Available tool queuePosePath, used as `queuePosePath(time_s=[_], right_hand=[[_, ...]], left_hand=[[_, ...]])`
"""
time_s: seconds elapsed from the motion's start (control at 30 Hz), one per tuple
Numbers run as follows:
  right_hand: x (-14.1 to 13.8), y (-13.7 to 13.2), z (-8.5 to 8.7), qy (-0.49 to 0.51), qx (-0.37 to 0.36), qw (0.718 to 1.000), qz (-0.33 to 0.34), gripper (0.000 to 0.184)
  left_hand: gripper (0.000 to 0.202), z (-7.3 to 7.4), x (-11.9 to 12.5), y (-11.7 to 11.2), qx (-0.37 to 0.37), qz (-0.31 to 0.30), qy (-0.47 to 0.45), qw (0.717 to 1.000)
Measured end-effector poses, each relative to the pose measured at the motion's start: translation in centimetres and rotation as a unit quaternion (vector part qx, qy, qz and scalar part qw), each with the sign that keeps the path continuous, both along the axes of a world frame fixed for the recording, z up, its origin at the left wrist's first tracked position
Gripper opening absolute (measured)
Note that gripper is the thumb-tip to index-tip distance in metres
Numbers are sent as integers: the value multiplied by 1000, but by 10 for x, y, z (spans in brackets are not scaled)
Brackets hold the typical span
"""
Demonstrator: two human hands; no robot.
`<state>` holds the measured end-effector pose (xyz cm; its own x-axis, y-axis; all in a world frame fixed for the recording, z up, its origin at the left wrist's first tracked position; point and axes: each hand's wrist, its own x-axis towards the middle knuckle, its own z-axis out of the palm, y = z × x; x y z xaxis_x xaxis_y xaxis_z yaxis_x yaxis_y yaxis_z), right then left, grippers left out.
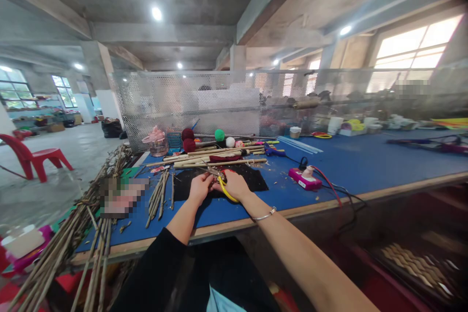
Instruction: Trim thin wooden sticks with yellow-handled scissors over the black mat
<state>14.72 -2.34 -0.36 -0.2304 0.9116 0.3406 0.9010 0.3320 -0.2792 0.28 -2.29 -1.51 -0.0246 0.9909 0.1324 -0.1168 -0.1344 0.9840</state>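
My left hand (200,187) is closed around the near end of a thin brown twig (211,170) over a black cloth (252,179) on the blue table (365,163). My right hand (234,184) grips yellow-handled pliers (225,188), and their jaws meet the twig just beyond my left fingers. A silver bracelet (263,214) sits on my right wrist. Beyond the hands lie several long wooden sticks (219,156) and yarn balls (188,139) in maroon, green and white.
A bundle of loose twigs (159,196) lies left of my hands, and a big heap of branches (69,239) leans off the table's left end. A pink device (305,179) with cables sits to the right. A perforated metal screen (190,102) backs the table. A red chair (32,156) stands far left.
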Motion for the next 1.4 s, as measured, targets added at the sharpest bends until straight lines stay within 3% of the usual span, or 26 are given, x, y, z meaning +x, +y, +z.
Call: queuePosePath(time_s=[0.2,0.63,0.77,1.0,1.4], right_hand=[[-2,1,1,-22,-21,999,-25,62],[-2,1,1,-30,-44,997,-47,62],[-1,3,-1,-20,-38,998,-53,61],[-1,2,-1,-24,-48,996,-65,60],[1,0,-1,-14,-54,997,-62,61]], left_hand=[[26,-3,-1,3,14,-1,-5,1000],[30,-4,-3,5,-4,55,12,998],[31,-7,-5,8,17,44,31,998],[31,-8,-7,9,-15,5,-11,1000],[25,-9,-8,10,-36,1,-36,999]])
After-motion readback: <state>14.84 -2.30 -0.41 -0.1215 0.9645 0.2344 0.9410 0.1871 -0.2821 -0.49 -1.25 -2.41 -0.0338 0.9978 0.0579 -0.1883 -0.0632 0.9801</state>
